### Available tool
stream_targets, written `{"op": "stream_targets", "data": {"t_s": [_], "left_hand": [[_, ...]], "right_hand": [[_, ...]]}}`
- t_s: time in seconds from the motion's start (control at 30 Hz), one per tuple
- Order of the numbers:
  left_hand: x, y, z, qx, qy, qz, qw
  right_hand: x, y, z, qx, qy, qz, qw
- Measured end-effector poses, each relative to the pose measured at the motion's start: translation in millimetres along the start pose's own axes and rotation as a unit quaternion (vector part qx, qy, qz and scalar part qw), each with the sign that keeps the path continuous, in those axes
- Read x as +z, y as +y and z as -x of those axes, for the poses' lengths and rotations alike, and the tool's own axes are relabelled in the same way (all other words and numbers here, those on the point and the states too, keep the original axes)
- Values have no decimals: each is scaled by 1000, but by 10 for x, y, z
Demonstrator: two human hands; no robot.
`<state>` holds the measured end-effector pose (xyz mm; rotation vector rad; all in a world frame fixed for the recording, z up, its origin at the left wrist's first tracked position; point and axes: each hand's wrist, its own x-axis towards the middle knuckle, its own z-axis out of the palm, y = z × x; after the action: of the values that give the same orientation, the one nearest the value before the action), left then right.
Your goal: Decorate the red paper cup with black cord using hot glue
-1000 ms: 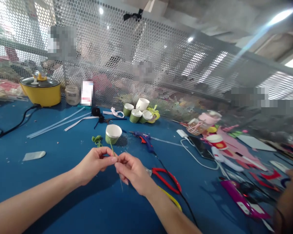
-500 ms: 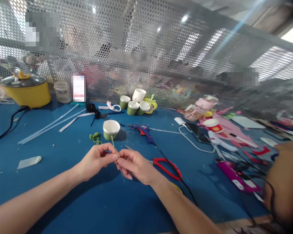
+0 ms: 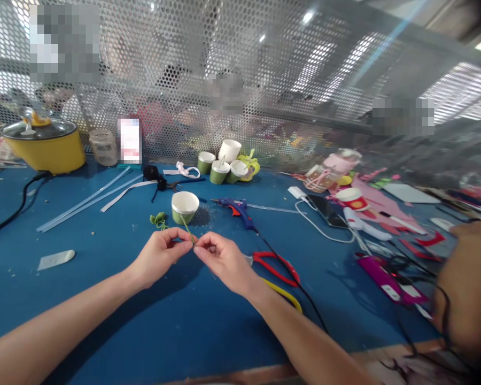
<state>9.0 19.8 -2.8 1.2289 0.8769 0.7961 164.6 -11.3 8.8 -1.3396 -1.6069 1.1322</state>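
My left hand (image 3: 159, 255) and my right hand (image 3: 227, 263) meet fingertip to fingertip, both pinching the end of a strand of green yarn (image 3: 187, 229). The strand runs up to a small paper cup (image 3: 185, 203), white inside with green wrapped round its lower part. The cup stands upright just beyond my fingers. Left of the cup lies a loose tangle of green yarn (image 3: 158, 220). Under and beside my right wrist are scissors with a red handle (image 3: 279, 268) and a yellow handle (image 3: 287, 294); my hand and forearm hide part of them.
A blue glue gun (image 3: 237, 210) lies right of the cup, its black cord trailing frontward. Several green-wrapped cups (image 3: 220, 172) stand at the back by the mesh panel. A yellow electric pot (image 3: 50, 152) is far left, a purple power strip (image 3: 385, 278) right, near another person's arm (image 3: 465, 289).
Both hands have shifted slightly up in the picture, still pinching the yarn. More of the yellow handle shows beside my right forearm. The view has tilted slightly.
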Motion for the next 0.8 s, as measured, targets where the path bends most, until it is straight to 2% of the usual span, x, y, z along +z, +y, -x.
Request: {"op": "stream_targets", "data": {"t_s": [0.13, 0.33, 0.4, 0.47, 0.53, 0.6, 0.7, 0.8], "left_hand": [[38, 20, 18, 14, 42, -34, 998], [48, -25, 22, 33, 67, -51, 996], [35, -33, 21, 40, 55, -51, 996], [17, -25, 21, 52, 28, -55, 997], [1, -8, 22, 70, -6, -60, 996], [-9, 9, 23, 83, -31, -59, 994], [-11, 11, 22, 83, -36, -43, 995], [1, -13, 14, 62, -14, -19, 998]], "right_hand": [[31, 50, -2, -49, 28, 87, 995], [68, 45, 11, -78, 59, 156, 983], [39, 15, 9, -57, 27, 131, 989], [-11, -6, 2, -16, -42, 65, 997], [-62, -2, -12, 30, -117, -22, 992], [-92, 26, -25, 65, -159, -103, 980], [-88, 72, -35, 83, -164, -165, 969], [-55, 75, -26, 58, -128, -135, 981]]}}
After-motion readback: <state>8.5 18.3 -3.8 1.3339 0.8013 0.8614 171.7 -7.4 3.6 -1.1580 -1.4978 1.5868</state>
